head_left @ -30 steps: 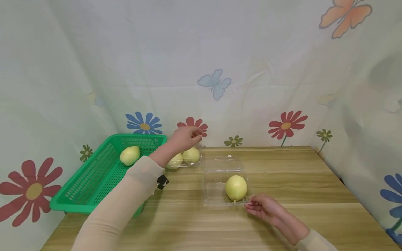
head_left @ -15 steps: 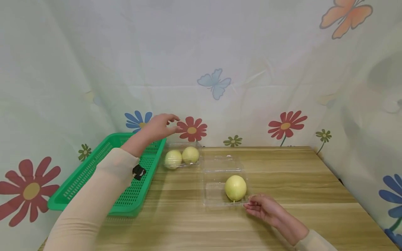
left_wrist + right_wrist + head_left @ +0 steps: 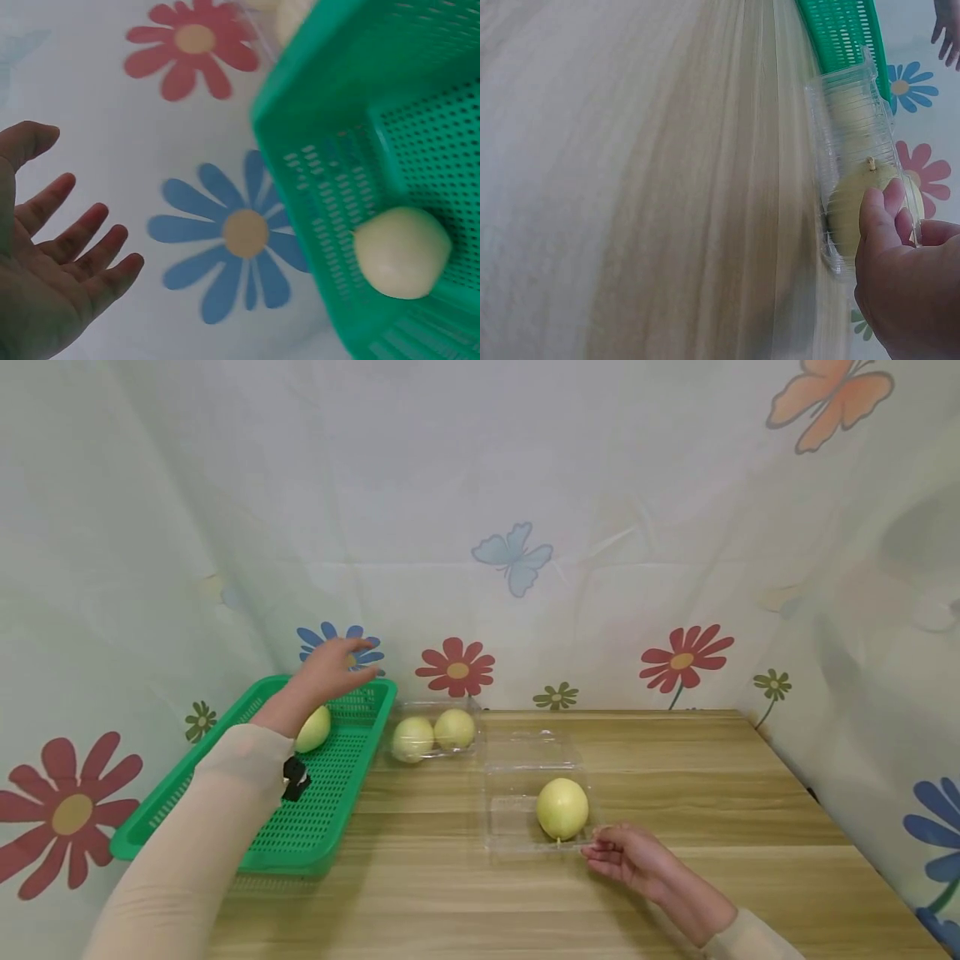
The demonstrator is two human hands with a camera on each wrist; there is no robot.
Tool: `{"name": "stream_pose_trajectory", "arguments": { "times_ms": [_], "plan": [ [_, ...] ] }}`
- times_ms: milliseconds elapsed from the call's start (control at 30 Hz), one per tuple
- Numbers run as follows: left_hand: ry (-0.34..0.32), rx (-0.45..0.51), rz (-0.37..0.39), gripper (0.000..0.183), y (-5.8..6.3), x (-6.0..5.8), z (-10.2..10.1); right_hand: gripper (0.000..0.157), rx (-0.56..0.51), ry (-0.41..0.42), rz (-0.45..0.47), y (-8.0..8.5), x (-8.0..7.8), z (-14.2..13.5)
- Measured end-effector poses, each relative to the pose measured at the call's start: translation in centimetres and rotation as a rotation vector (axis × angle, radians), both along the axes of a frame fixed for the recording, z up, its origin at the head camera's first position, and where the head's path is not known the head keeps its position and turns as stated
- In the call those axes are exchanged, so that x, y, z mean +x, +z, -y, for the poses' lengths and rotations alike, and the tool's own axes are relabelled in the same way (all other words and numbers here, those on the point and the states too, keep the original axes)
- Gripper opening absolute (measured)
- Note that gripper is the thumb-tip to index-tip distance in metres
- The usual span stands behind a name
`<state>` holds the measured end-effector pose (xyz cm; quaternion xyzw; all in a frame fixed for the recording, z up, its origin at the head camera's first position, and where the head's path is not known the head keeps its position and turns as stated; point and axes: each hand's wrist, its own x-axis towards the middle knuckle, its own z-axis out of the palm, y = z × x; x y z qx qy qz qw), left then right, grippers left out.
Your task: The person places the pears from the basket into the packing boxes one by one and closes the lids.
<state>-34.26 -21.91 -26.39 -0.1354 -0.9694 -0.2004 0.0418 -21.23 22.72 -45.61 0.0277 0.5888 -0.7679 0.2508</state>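
My left hand hovers over the far end of the green basket, with fingers apart and nothing in them. One pale yellow pear lies in that basket, partly covered by the left wrist in the head view; the left wrist view shows the pear whole. My right hand pinches the near right corner of a clear plastic box whose lid stands raised behind. Inside the box's right side sits another pear, stem toward me. From the right wrist, the fingers are seen curled over the box's rim.
A second clear plastic box holding two pears stands between the basket and the back curtain. The wooden table runs up to this flower-printed curtain.
My left hand has moved left, from above the filled box to above the basket, staying empty. My right hand and the box it pinches have stayed in place.
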Motion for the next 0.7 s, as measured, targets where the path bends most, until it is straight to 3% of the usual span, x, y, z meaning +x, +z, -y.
{"name": "stream_pose_trajectory", "arguments": {
  "times_ms": [133, 433, 700],
  "plan": [
    [0.027, 0.005, -0.005, 0.061, -1.7, -0.7, 1.7, 0.02, -0.002, -0.001, 0.001, -0.1, 0.1, 0.0],
    [0.168, 0.032, 0.044, 0.073, -6.6, -2.0, 5.1, 0.02, -0.012, -0.001, -0.001, -0.1, 0.1, -0.1],
    [0.232, 0.023, 0.066, 0.078, -9.0, -2.5, 6.8, 0.022, -0.014, 0.003, -0.005, -0.1, 0.0, -0.1]
  ]
}}
